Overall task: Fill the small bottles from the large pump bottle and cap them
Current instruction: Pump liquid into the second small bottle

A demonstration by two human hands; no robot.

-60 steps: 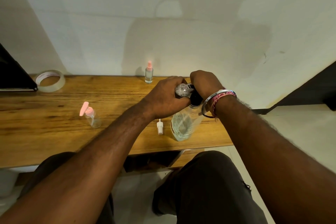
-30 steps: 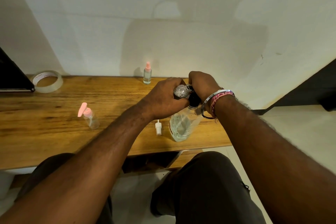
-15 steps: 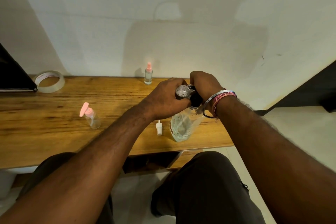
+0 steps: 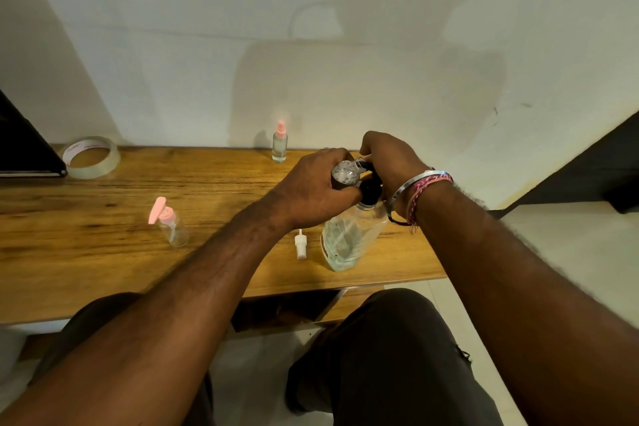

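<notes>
The large clear pump bottle (image 4: 345, 239) stands near the table's front right, with a black pump head (image 4: 370, 187). My right hand (image 4: 387, 162) is curled over that pump head from above. My left hand (image 4: 311, 190) grips a small clear bottle (image 4: 345, 172), foamy inside, held against the pump's spout. A loose white cap (image 4: 301, 245) lies on the table just left of the large bottle. A small bottle with a pink pump top (image 4: 169, 221) stands at the left. Another small bottle with a pink spray top (image 4: 279, 143) stands by the wall.
A roll of clear tape (image 4: 90, 157) lies at the back left beside a dark flat object (image 4: 24, 156). The wooden table (image 4: 103, 270) ends just right of the large bottle. My knees show below the front edge.
Both hands stay on the pump head and the small bottle. Only slight shifts of the view show; the bottles on the table have not moved.
</notes>
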